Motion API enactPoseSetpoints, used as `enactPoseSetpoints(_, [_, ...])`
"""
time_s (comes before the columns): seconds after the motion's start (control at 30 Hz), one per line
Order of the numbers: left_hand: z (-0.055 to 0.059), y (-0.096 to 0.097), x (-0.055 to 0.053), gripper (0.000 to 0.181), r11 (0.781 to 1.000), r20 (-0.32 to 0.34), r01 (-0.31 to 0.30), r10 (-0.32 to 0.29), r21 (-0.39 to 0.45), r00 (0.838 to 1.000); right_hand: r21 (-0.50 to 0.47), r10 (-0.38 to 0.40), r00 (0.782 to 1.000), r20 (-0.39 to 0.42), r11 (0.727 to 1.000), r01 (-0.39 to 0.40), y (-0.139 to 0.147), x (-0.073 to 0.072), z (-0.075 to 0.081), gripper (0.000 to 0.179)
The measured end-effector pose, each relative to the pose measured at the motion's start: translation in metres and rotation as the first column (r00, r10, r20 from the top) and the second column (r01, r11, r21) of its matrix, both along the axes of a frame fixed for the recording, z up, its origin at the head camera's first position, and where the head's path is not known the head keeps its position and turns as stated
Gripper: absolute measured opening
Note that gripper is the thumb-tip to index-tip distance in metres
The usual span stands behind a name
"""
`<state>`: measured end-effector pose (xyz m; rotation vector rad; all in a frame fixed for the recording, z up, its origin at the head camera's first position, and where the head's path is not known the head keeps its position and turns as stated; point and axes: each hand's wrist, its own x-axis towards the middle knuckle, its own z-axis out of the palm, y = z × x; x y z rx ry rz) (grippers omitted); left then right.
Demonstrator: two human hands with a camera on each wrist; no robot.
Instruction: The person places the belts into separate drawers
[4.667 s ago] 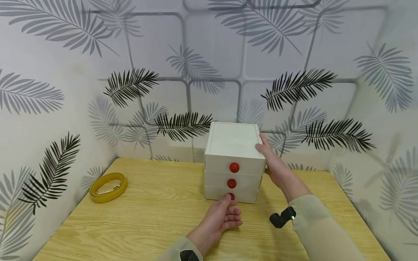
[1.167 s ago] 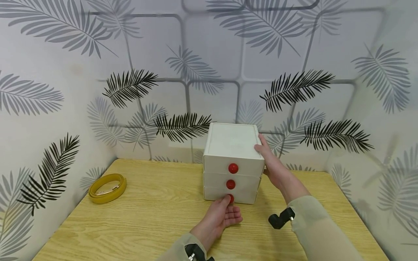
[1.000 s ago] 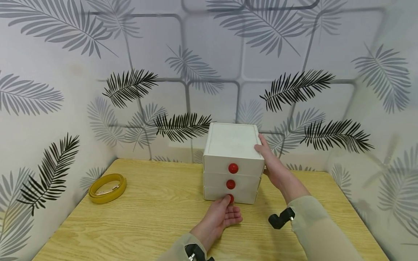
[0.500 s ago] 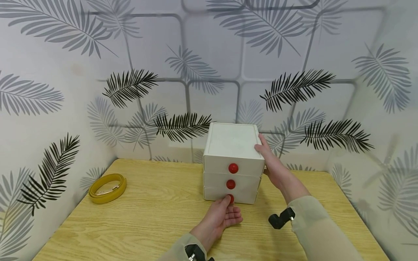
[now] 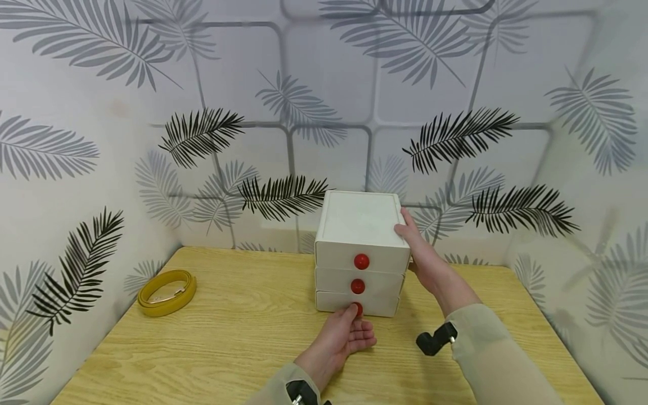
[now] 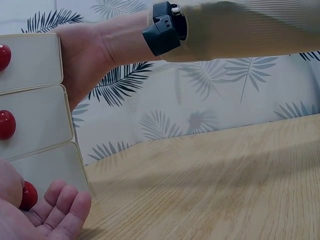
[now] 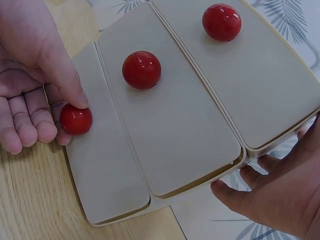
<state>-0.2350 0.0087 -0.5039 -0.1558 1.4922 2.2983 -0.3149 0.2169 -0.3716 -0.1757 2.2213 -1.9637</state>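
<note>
A white box of stacked drawers [image 5: 361, 219] stands on the wooden table, each drawer front bearing a round red knob. In the head view my left hand [image 5: 336, 340] is at the lowest drawer, thumb and index finger pinching its red knob [image 7: 76, 119]; the other fingers are loosely bent below. All the drawer fronts look closed, nearly flush with one another. Against the right side of the box rests my right hand [image 5: 430, 261], its thumb at the top edge. In the right wrist view its slightly bent fingers [image 7: 230, 196] touch that side.
A coiled yellow belt [image 5: 188, 292] with a metal buckle lies at the table's left edge. Leaf-patterned walls [image 5: 324, 73] close in the back and both sides of the wooden table [image 5: 228, 337].
Both hands keep their places on the box and the lowest knob. My left wrist has turned slightly, and the lowest knob shows a little more beside the thumb. The belt stays put.
</note>
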Motion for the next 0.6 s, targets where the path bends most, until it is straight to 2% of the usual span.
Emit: enactPoseSetpoints(0.6, [-0.0014,-0.0006,0.0038,0.032,1.000,0.005,-0.004,0.004,-0.011,1.000,-0.002,-0.005,1.000,0.005,1.000,0.005,-0.0010,0.0007,0.0014,0.076])
